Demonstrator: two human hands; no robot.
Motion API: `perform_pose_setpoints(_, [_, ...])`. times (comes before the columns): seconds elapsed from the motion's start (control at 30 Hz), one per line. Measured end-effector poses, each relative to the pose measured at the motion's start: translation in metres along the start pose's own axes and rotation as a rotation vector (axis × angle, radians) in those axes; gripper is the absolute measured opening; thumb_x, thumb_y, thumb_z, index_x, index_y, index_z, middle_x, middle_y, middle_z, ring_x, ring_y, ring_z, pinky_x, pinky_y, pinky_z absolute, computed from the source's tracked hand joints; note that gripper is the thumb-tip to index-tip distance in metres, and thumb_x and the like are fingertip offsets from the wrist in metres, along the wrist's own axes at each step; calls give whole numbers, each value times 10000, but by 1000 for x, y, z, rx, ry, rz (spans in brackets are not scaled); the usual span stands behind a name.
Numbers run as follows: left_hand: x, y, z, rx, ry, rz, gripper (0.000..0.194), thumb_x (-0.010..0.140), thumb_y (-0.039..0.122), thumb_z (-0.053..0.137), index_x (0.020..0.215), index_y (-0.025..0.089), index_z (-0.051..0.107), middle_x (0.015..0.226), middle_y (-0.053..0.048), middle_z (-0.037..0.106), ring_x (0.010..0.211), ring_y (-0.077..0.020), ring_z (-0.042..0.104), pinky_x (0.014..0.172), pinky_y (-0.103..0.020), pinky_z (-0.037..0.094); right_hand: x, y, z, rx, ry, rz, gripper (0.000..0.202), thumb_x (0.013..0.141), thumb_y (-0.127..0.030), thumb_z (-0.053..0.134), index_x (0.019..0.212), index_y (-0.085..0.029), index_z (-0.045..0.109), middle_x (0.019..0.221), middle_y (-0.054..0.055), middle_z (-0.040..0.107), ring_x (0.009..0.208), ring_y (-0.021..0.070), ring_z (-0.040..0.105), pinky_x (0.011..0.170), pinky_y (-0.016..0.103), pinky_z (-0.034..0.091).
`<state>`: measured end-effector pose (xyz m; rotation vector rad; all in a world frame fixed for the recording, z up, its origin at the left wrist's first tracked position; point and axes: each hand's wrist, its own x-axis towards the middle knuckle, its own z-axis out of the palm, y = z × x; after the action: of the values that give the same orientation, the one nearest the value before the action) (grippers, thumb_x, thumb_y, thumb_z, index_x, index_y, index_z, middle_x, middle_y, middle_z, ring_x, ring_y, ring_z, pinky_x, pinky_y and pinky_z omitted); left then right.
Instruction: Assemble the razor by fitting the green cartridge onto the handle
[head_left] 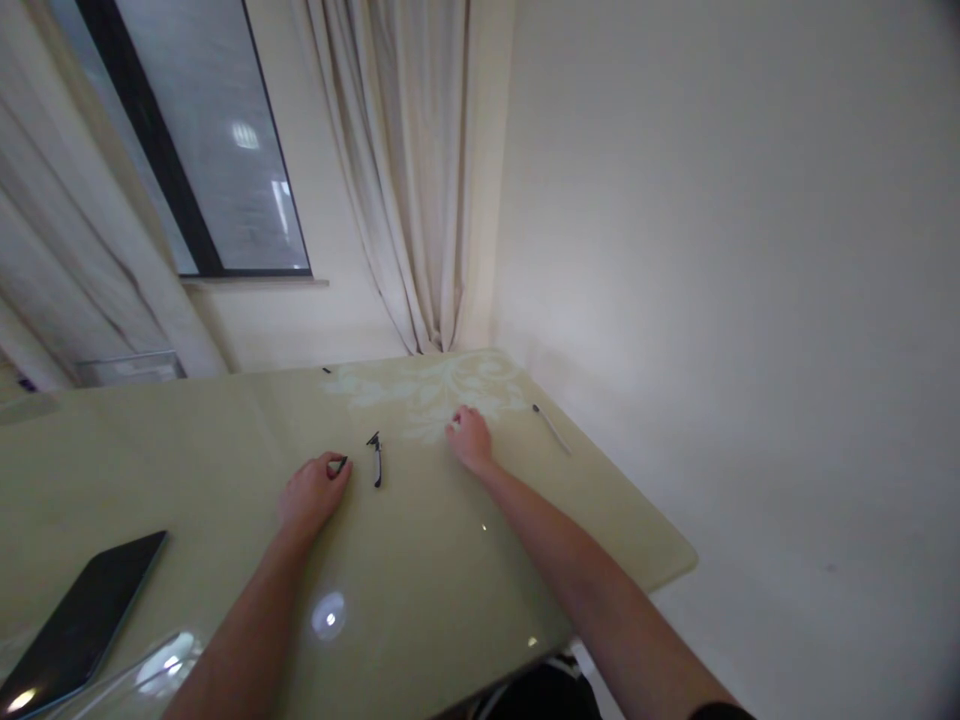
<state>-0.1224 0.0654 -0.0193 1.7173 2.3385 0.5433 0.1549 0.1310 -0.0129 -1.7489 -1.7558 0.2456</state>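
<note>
My left hand (311, 490) rests on the table, thumb and forefinger pinched on a small black piece (340, 465) whose kind I cannot make out. Just to its right lies a razor (377, 463) with a grey and black handle, its head pointing away from me. Farther out, my right hand (471, 438) is over the table with its fingers curled in; whatever they may hold is hidden. To the right of that hand lies a thin white stick with a dark tip (552, 430), perhaps a toothbrush.
The glossy pale green table (420, 590) meets a curtain (420, 180) at the back and runs along a white wall (720, 280) at right. A dark tablet (82, 620) lies near left, beside a clear object (124, 680). Another small black piece (326, 370) lies by the far edge.
</note>
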Motion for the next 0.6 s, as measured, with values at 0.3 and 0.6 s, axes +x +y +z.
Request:
perform_pose_setpoints(0.3, [6, 8, -2, 7, 7, -96, 431, 931, 533, 474, 1170, 259, 706, 1151, -140, 786, 1084, -416, 710, 856, -529, 561, 10, 150, -107, -241, 149, 272, 281, 878, -187, 658, 1153, -142, 627, 1185, 212, 606, 1115, 326, 571, 906, 392, 422])
perform_pose_setpoints(0.6, [4, 10, 1, 48, 31, -136, 496, 923, 584, 453, 1129, 219, 718, 1157, -211, 755, 1074, -418, 716, 849, -529, 564, 10, 92, -56, -114, 28, 93, 227, 841, -28, 563, 991, -166, 662, 979, 109, 681, 921, 220, 617, 787, 296, 402])
